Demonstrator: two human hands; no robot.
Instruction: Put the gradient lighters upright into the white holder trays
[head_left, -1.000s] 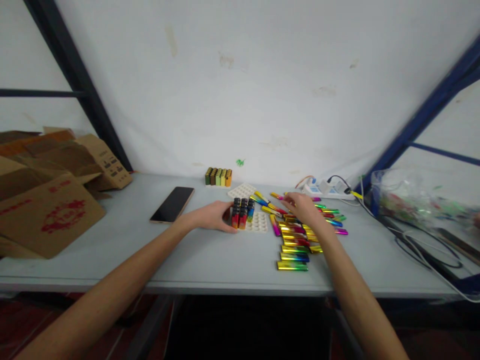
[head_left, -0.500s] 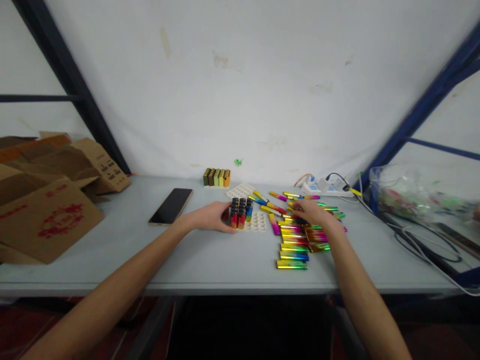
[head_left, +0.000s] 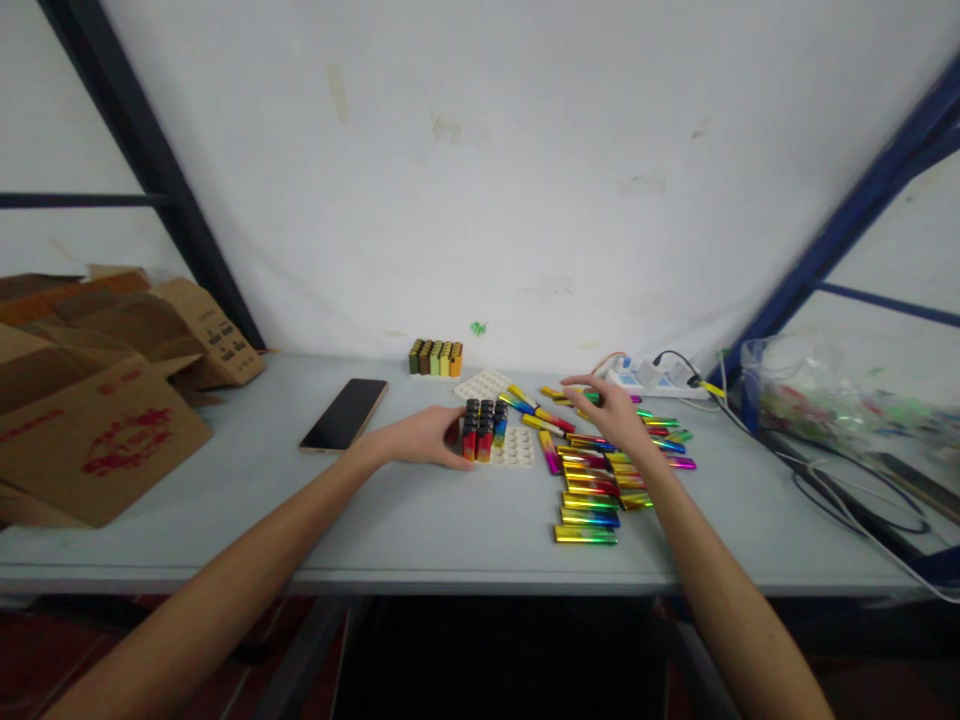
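Observation:
My left hand (head_left: 421,437) rests on the table against the left side of a white dimpled tray (head_left: 516,447), its fingers curled beside the block of upright lighters (head_left: 484,427) standing in it. My right hand (head_left: 609,412) hovers with fingers spread over a scatter of shiny multicoloured lighters (head_left: 592,480) lying flat on the grey table (head_left: 420,510). It holds nothing that I can see. More loose lighters (head_left: 537,405) lie between the tray and that hand.
A phone (head_left: 345,413) lies face up to the left. Cardboard boxes (head_left: 97,380) pile at the far left. A row of green-to-orange lighters (head_left: 436,357) stands by the wall. A power strip (head_left: 651,378), cables (head_left: 847,490) and a plastic bag (head_left: 817,395) occupy the right.
My right hand has lifted from the pile and moved back toward the far lighters, fingers spreading. The left hand has stayed by the tray.

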